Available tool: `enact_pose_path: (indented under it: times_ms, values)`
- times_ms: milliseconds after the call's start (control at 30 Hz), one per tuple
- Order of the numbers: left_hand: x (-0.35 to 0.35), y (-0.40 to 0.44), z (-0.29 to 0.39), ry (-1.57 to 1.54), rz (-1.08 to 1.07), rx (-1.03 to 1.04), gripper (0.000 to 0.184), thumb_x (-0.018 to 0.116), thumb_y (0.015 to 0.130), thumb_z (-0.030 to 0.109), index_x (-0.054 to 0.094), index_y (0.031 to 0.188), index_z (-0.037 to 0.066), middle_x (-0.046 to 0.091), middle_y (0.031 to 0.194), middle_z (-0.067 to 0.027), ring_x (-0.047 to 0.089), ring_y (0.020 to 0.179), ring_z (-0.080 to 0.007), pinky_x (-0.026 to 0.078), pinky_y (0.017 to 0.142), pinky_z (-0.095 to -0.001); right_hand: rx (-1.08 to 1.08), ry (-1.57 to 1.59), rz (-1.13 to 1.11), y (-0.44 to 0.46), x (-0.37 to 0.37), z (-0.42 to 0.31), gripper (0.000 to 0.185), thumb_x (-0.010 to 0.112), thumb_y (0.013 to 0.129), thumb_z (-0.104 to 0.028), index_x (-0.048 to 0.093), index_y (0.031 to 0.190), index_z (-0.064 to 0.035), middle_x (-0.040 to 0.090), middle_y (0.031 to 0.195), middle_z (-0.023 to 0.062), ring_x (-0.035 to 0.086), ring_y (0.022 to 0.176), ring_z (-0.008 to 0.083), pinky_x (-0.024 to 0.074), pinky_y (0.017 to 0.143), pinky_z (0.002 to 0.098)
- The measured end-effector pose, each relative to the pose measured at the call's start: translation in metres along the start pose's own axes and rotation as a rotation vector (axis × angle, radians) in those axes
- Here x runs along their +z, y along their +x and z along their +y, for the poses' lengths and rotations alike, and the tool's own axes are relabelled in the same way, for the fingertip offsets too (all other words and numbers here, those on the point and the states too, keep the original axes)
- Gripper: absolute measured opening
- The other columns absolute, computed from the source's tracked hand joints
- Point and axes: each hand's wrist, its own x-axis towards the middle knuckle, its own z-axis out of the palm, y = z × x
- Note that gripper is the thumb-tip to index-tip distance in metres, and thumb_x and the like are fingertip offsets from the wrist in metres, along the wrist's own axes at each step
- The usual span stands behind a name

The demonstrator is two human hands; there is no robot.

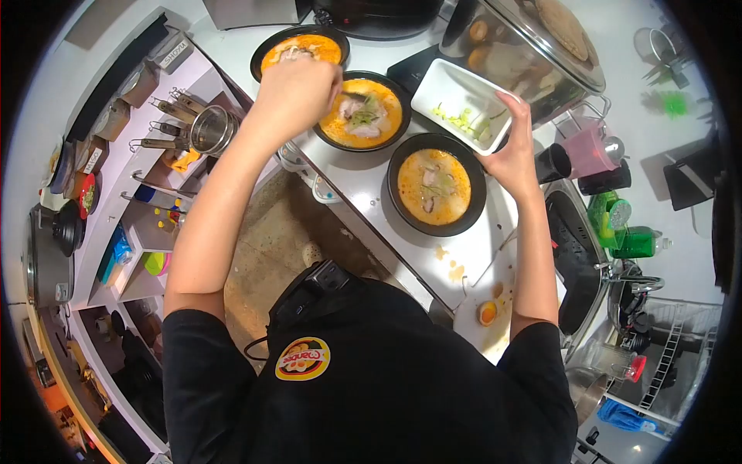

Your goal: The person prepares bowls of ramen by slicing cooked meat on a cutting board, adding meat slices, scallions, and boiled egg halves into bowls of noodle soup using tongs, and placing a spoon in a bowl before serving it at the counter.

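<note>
My right hand [514, 147] grips the near right end of a white rectangular container [433, 77], which is tilted and has chopped green onion [464, 120] in it. My left hand [297, 97] is closed above the gap between two black soup bowls; its fingertips are mostly hidden, and I cannot make out what they hold. Beside it, the middle bowl [402, 116] has orange broth, meat slices and shredded green topping. The far bowl [345, 54] is partly covered by my hand. Nearest to me stands a third bowl [394, 205] with similar broth and toppings.
A large lidded pot [533, 54] stands behind the container. Right of the white counter [363, 174] is a sink [576, 263]. A halved egg [487, 312] lies near the counter's front. Shelves with strainers [214, 130] and tubs line the left.
</note>
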Motion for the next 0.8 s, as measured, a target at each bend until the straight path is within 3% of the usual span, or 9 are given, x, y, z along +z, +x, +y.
enact_pose_path:
  times_ms: [267, 333, 433, 533, 567, 633, 800]
  values:
    - [-0.013, -0.005, 0.0, 0.063, -0.05, -0.013, 0.016, 0.063, 0.086, 0.024, 0.072, 0.091, 0.012, 0.069, 0.076, -0.0118, 0.068, 0.075, -0.0315, 0.053, 0.067, -0.0426, 0.011, 0.028, -0.113, 0.019, -0.002, -0.012, 0.091, 0.078, 0.06, 0.002, 0.035, 0.139, -0.0108, 0.046, 0.131, 0.0182, 0.046, 0.125, 0.0374, 0.0394, 0.105, 0.0407]
    - [-0.034, -0.002, -0.008, -0.084, -0.019, -0.105, 0.017, 0.064, 0.086, 0.025, 0.071, 0.093, 0.012, 0.069, 0.079, -0.0126, 0.068, 0.077, -0.0317, 0.052, 0.068, -0.0416, 0.027, 0.083, -0.126, 0.033, 0.006, -0.016, 0.093, 0.076, 0.061, 0.003, 0.031, 0.141, -0.01, 0.047, 0.131, 0.0186, 0.046, 0.126, 0.038, 0.0386, 0.107, 0.0409]
    - [-0.056, 0.012, -0.03, -0.226, 0.108, -0.007, 0.017, 0.062, 0.086, 0.031, 0.071, 0.097, 0.02, 0.071, 0.084, -0.0096, 0.068, 0.081, -0.0317, 0.054, 0.073, -0.0427, -0.091, 0.059, -0.15, 0.073, 0.029, -0.02, 0.091, 0.076, 0.062, 0.001, 0.031, 0.141, -0.0087, 0.047, 0.131, 0.0187, 0.046, 0.125, 0.0375, 0.039, 0.107, 0.0404]
    - [-0.055, 0.041, -0.033, -0.31, 0.149, 0.172, 0.021, 0.065, 0.086, 0.027, 0.069, 0.1, 0.012, 0.069, 0.081, -0.0133, 0.067, 0.077, -0.0317, 0.051, 0.069, -0.0412, -0.237, 0.085, -0.165, 0.126, 0.065, -0.033, 0.087, 0.073, 0.058, 0.002, 0.036, 0.136, -0.0087, 0.05, 0.123, 0.0184, 0.049, 0.117, 0.039, 0.0417, 0.101, 0.0421]
    - [-0.056, 0.05, -0.034, -0.264, 0.123, 0.15, 0.018, 0.063, 0.086, 0.031, 0.071, 0.096, 0.018, 0.071, 0.082, -0.0102, 0.068, 0.081, -0.0326, 0.054, 0.073, -0.0433, -0.244, 0.099, -0.165, 0.142, 0.078, -0.039, 0.086, 0.072, 0.058, 0.004, 0.037, 0.135, -0.0088, 0.051, 0.121, 0.0177, 0.05, 0.114, 0.0391, 0.0425, 0.1, 0.0423]
    - [-0.039, 0.067, -0.055, -0.17, 0.121, 0.174, 0.017, 0.063, 0.087, 0.031, 0.071, 0.094, 0.017, 0.07, 0.08, -0.011, 0.068, 0.078, -0.0328, 0.053, 0.072, -0.0432, -0.292, 0.04, -0.174, 0.17, 0.1, -0.043, 0.084, 0.071, 0.057, 0.005, 0.038, 0.133, -0.0087, 0.051, 0.121, 0.0167, 0.05, 0.113, 0.0387, 0.043, 0.099, 0.0422]
    - [0.013, 0.086, -0.143, -0.266, 0.071, 0.153, 0.014, 0.062, 0.087, 0.028, 0.07, 0.091, 0.016, 0.068, 0.077, -0.0108, 0.065, 0.075, -0.0326, 0.05, 0.067, -0.0423, -0.319, -0.004, -0.274, 0.203, 0.146, -0.052, 0.079, 0.069, 0.057, 0.008, 0.042, 0.129, -0.0085, 0.053, 0.119, 0.0148, 0.05, 0.111, 0.0375, 0.0441, 0.096, 0.0414]
